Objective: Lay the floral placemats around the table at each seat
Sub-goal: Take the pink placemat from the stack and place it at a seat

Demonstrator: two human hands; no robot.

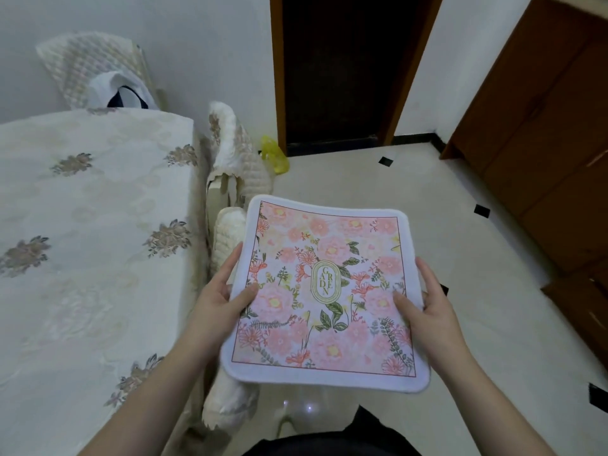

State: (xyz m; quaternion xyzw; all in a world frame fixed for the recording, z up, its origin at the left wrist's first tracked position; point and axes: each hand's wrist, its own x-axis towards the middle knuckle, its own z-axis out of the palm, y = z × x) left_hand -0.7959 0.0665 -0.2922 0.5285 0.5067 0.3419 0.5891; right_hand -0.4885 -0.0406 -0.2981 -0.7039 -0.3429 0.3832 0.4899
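Observation:
A pink floral placemat (329, 291) with a white border and a "GARDEN" oval in its middle is held flat in the air over the floor, right of the table. My left hand (223, 291) grips its left edge, thumb on top. My right hand (427, 297) grips its right edge the same way. I cannot tell whether more mats lie under the top one. The table (92, 225), under a cream cloth with embroidered flowers, fills the left of the view.
Chairs with quilted cream covers (230, 153) stand along the table's right side, one more at the far end (92, 70). A yellow bag (274, 153) lies on the tiled floor by a dark doorway (342, 70). A brown wooden cabinet (543, 143) is at the right.

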